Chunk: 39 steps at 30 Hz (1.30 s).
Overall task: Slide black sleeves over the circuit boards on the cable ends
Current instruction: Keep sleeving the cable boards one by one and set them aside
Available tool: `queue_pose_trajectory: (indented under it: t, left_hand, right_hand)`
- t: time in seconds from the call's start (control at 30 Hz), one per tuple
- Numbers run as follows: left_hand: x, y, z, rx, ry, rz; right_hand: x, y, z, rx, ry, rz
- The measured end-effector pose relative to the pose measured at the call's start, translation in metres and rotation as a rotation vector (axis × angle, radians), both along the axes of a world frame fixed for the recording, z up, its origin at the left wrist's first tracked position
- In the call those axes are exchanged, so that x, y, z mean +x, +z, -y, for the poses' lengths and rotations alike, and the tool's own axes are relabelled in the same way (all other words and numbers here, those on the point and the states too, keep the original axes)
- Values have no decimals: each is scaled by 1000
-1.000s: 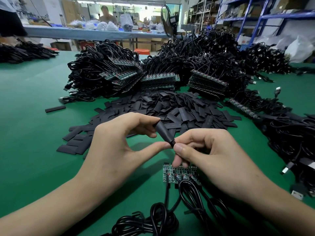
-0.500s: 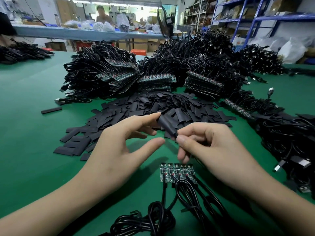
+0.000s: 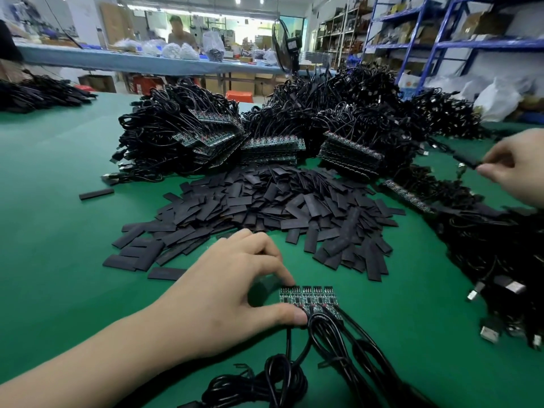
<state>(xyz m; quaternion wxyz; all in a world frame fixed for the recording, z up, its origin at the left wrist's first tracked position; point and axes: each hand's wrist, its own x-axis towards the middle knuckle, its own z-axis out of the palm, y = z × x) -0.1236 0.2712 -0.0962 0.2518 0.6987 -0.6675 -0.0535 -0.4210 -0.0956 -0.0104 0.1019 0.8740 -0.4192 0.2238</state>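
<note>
One black sleeve [image 3: 466, 159] between right fingers [image 3: 498, 156]

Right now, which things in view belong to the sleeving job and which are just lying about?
Job: row of small green circuit boards on black cables, pinched by left hand; pile of flat black sleeves; black sleeved cable end held by right hand.
Lying about: black standing fan; white plastic bags; blue metal shelving.

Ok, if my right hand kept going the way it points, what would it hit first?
Likely the cable pile, then the stacked circuit boards. Your right hand, pinching a sleeved cable end, points left; depth is unclear.
</note>
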Motion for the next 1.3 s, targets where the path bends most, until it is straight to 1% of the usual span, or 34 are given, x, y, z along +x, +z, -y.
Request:
queue_pose_trajectory:
  t: [0.03, 0.1, 0.13, 0.17, 0.23, 0.3, 0.4, 0.53, 0.6, 0.67, 0.73, 0.8, 0.97, 1.2, 1.23, 1.27, 1.3]
  left_hand:
    - [-1, 1, 0, 9, 2, -54]
    - [-3, 3, 0, 8, 6, -168]
    - [-4, 4, 0, -14, 7, -217]
    - [-5, 6, 1, -44, 10, -267]
    - [-7, 8, 0, -86, 17, -372]
    - [-9, 11, -1, -102, 20, -478]
    - [-8, 12, -1, -120, 18, -614]
    - [-4, 10, 2, -126, 52, -753]
    - [-3, 8, 3, -122, 78, -749]
    - [-2, 7, 2, -99, 85, -675]
    - [-2, 8, 1, -66, 48, -638]
    - [-2, 9, 1, -46, -6, -686]
    - [1, 11, 3, -7, -76, -870]
    - [4, 9, 4, 52, -142, -1024]
    - [5, 9, 4, 50, -161, -1044]
    - [7, 8, 4, 42, -170, -1057]
    - [8, 9, 4, 26, -166, -1063]
  right_hand:
    - [5, -4, -10, -15, -35, -82]
    - [31, 0, -56, -14, -33, -59]
    - [47, 2, -87, 32, 30, -34]
    - [63, 1, -115, 104, 134, -7]
    - [91, -8, -168, 366, 412, 30]
    - [111, -26, -200, 624, 582, 62]
    - [128, -44, -216, 773, 688, 88]
    - [133, -57, -215, 900, 780, 218]
    - [133, -66, -217, 870, 790, 263]
    - [134, -73, -220, 833, 762, 313]
    - [134, -78, -221, 854, 743, 360]
    - [133, -80, -221, 909, 749, 401]
    - [133, -79, -222, 1073, 800, 458]
    - [133, -81, -226, 1465, 802, 621]
    - [133, -81, -227, 1485, 803, 633]
    - [132, -80, -226, 1456, 801, 621]
    - [132, -80, -226, 1383, 786, 586]
